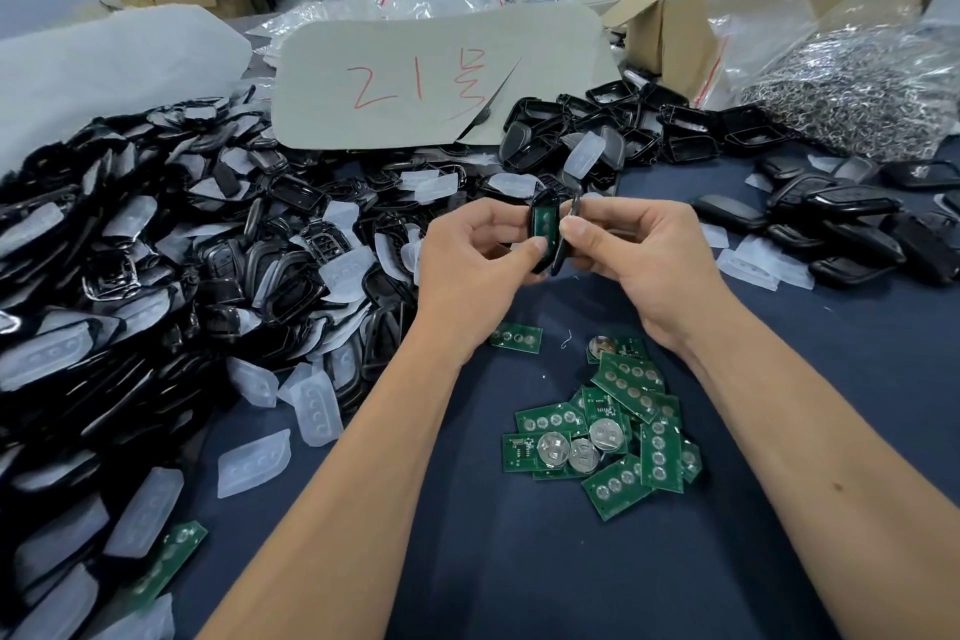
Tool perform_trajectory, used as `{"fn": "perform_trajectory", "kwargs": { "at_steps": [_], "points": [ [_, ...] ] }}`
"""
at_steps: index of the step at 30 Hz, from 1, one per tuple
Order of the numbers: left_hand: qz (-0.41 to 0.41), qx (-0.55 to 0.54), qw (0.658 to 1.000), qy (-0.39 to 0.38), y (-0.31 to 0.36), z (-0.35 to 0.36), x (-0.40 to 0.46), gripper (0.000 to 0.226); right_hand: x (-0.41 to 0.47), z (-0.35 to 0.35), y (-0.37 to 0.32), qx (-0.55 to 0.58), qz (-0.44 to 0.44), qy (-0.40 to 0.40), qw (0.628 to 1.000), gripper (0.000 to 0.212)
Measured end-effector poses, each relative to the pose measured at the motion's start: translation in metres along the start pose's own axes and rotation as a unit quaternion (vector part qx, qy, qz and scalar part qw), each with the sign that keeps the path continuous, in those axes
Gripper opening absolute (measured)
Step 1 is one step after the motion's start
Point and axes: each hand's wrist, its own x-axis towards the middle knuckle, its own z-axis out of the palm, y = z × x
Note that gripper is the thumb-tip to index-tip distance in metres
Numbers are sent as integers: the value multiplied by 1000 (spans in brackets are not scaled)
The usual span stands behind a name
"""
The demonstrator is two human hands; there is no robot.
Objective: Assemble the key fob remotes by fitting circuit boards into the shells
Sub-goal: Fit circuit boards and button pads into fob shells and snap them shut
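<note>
Both hands are raised above the dark blue table (519, 561), close together at the middle of the scene. The left hand (470, 257) holds a black shell (540, 234) upright; its thumb presses on the near edge and the other fingers curl behind it. A green circuit board (545, 222) sits inside this shell, with its round contacts facing the camera. The right hand (639, 255) pinches a second thin black shell piece (566, 244) between thumb and forefinger, just beside the first shell and touching it at the lower end.

On the table near the person lies a loose heap of green circuit boards (618, 426), some with round silver battery holders. 1 more board (517, 338) lies apart, under the left wrist. A large pile of black shells and translucent rubber pads (156, 276) covers the left side. More black shells (841, 224) lie on the right. Far behind stands a cardboard sheet (431, 78) with red writing.
</note>
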Motion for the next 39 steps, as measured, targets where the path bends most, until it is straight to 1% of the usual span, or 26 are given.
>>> {"fn": "perform_trajectory", "kwargs": {
  "at_steps": [3,6,8,12,14,16,18,21,24,25,26,29,31,33,37,39],
  "points": [
    [33,47,998,0,-1,2,0,21,1,4,2,-30,-19,10,999,20],
    [48,63,997,-9,1,5,-1,36,1,7,5,-43,-20,35,998,13],
    [51,72,996,-15,2,7,-1,38,2,7,6,-56,-12,54,997,13],
    [58,92,994,-33,1,8,-2,31,2,5,6,-70,-7,71,995,28],
    [60,113,991,-43,2,7,-2,27,1,4,7,-74,-9,80,994,41],
    [66,142,986,-50,3,5,-4,31,2,4,8,-93,-10,98,991,51],
    [73,150,985,-47,3,5,-5,34,3,4,9,-112,-6,107,988,54],
    [75,151,985,-33,2,6,-4,37,3,3,9,-129,-13,102,986,49],
    [63,151,986,-17,1,5,-2,40,2,3,9,-134,-22,76,988,36],
    [57,148,987,-12,0,4,-2,41,1,1,8,-130,-22,63,989,34],
    [47,139,989,-11,-1,3,-1,40,1,-2,6,-127,-24,47,991,36],
    [14,75,996,-35,1,-1,0,38,2,-14,0,-163,-61,-44,984,63],
    [0,27,998,-61,2,-7,2,37,2,-18,-1,-204,-87,-107,969,72],
    [-16,-14,997,-77,1,-12,4,30,3,-19,1,-209,-96,-126,965,67],
    [-77,-87,992,-46,0,-19,8,15,3,-18,3,-166,-104,-94,976,38],
    [-104,-112,987,-41,0,-19,9,11,3,-18,4,-154,-103,-87,979,35]
  ]
}}
